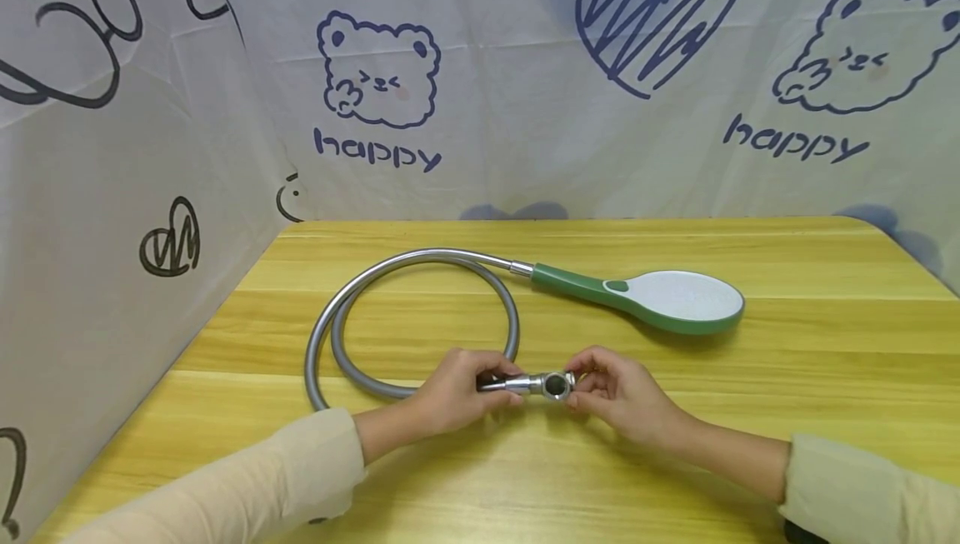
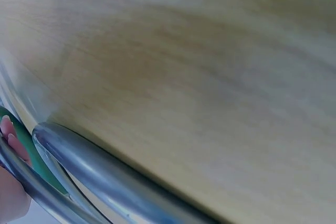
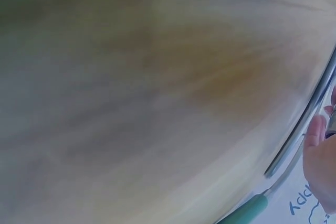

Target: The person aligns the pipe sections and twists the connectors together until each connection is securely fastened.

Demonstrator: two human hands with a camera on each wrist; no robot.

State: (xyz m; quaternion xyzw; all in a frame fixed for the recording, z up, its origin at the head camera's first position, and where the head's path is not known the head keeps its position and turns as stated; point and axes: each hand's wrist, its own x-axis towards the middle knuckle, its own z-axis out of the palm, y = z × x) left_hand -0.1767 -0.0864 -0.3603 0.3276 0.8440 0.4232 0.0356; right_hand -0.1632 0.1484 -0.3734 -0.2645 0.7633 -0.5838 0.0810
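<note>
My left hand (image 1: 459, 392) grips the metal end of a grey shower hose (image 1: 313, 352) between thumb and fingers. A small chrome fitting (image 1: 537, 384) with a round, dark opening facing up sits at that end. From the other side, my right hand (image 1: 626, 398) pinches the fitting's right end with thumb and fingertips. Behind the hands lies a green handheld shower head (image 1: 686, 298) with a pale oval face, joined to the hose's far end. The left wrist view shows the hose (image 2: 110, 174) up close; a hand (image 3: 319, 163) appears at the right wrist view's edge.
The hose lies in a wide loop on the yellow wood-grain table (image 1: 675, 494). A pale cloth (image 1: 510, 111) with drawn bears and hearts hangs behind and to the left. A dark object (image 1: 801, 532) peeks out under the right sleeve.
</note>
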